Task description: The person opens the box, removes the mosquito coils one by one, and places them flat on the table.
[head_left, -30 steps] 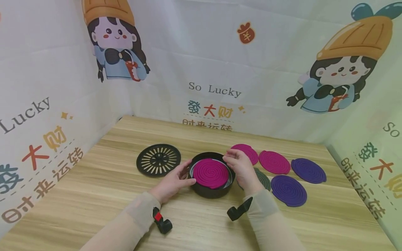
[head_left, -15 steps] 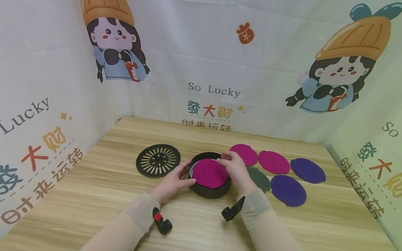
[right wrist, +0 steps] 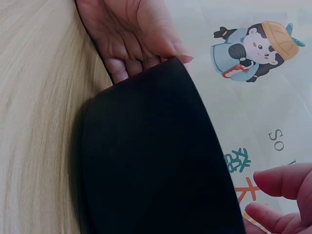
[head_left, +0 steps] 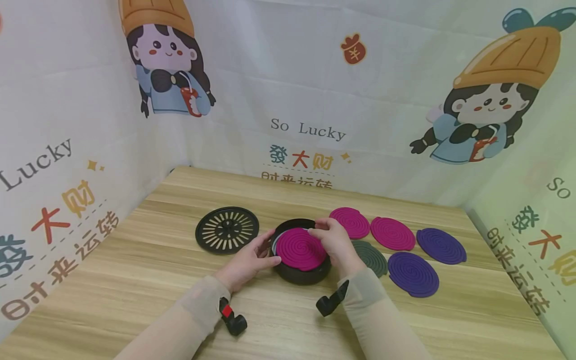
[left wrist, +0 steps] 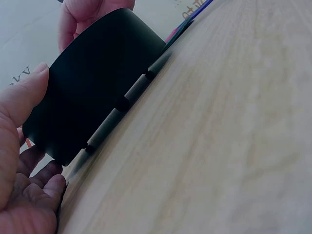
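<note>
A round black mosquito coil holder (head_left: 300, 276) sits on the table in the head view, with a magenta mosquito coil (head_left: 300, 249) lying at its mouth. Thumb and fingers of my left hand (head_left: 243, 262) grip the holder's left side; the left wrist view shows that thumb against its dark wall (left wrist: 107, 73). Over the right rim reaches my right hand (head_left: 338, 245), its fingertips at the coil's upper right edge. Thumb and fingers of the right hand (right wrist: 282, 200) look apart in the right wrist view; whether they touch the coil is hidden there.
A slotted black lid (head_left: 227, 230) lies left of the holder. To the right are magenta coils (head_left: 393, 233), purple coils (head_left: 413, 273) and a dark green coil (head_left: 370, 257) on the wooden table (head_left: 288, 325). Printed cloth (head_left: 252, 90) hangs around the table.
My right hand has moved left and slightly inward over the rim, its fingertips now over the magenta coil's edge. The left hand, holder and coil have stayed put.
</note>
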Action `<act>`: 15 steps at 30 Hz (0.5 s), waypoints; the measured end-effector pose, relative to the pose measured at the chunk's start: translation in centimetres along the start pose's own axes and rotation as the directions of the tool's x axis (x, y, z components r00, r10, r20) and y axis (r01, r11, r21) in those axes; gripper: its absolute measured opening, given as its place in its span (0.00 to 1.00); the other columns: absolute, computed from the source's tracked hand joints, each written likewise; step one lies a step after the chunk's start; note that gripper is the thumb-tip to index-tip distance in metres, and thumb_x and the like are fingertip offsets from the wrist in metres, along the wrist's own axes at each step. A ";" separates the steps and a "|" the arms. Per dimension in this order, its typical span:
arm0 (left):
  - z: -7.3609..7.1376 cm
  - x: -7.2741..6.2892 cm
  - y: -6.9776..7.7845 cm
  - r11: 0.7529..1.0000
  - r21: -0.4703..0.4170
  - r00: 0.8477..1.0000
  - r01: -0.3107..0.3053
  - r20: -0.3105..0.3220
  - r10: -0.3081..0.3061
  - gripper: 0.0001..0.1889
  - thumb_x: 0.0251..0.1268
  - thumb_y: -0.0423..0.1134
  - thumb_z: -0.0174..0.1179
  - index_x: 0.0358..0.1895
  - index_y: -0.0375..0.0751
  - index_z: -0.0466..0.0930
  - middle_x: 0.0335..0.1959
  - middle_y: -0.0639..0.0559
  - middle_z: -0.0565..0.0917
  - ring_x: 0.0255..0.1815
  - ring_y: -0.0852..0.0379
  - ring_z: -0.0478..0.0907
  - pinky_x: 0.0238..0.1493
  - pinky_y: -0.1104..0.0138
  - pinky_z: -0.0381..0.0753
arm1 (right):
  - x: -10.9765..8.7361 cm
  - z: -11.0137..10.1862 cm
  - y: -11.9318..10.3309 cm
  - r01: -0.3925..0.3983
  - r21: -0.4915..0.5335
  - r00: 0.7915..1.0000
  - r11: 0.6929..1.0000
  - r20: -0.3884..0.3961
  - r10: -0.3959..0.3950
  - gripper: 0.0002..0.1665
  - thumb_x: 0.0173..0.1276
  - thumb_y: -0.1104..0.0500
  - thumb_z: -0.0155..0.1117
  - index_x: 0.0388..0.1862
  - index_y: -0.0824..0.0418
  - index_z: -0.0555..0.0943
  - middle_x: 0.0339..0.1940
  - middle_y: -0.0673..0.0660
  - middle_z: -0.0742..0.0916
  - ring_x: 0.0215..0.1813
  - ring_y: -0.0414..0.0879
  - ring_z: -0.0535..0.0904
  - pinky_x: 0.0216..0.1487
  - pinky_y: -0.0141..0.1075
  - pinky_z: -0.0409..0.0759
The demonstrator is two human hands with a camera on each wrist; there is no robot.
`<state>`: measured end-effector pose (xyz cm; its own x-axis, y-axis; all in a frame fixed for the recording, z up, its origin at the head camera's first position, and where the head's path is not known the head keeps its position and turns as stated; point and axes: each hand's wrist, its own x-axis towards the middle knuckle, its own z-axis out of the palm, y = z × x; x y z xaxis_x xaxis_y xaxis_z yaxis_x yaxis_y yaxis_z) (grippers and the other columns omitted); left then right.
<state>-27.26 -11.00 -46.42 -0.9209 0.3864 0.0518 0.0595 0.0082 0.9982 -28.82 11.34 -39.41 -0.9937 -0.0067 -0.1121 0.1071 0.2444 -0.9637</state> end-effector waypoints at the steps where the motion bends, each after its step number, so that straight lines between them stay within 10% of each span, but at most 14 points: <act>1: 0.0 0.0 0.0 1.000 0.001 1.000 0.000 0.000 0.000 0.44 0.59 0.34 0.67 0.76 0.41 0.51 0.76 0.41 0.53 0.76 0.48 0.48 0.75 0.59 0.48 | 0.0 0.0 0.0 0.000 -0.001 1.000 1.000 0.000 0.000 0.29 0.68 0.63 0.61 0.66 0.69 0.68 0.63 0.66 0.75 0.67 0.60 0.67 0.69 0.54 0.63; 15: 0.1 -0.1 0.0 1.000 0.011 1.000 -0.008 -0.009 0.008 0.43 0.60 0.33 0.66 0.76 0.40 0.51 0.76 0.40 0.53 0.76 0.47 0.48 0.75 0.58 0.48 | -0.1 0.0 0.0 -0.006 0.018 1.000 1.000 -0.015 0.006 0.29 0.67 0.63 0.61 0.66 0.69 0.69 0.62 0.66 0.75 0.66 0.60 0.67 0.69 0.54 0.63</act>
<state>-27.19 -10.97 -46.46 -0.9237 0.3784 0.0603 0.0713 0.0149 0.9973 -28.73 11.31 -39.37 -0.9934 0.0093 -0.1145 0.1136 0.2272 -0.9672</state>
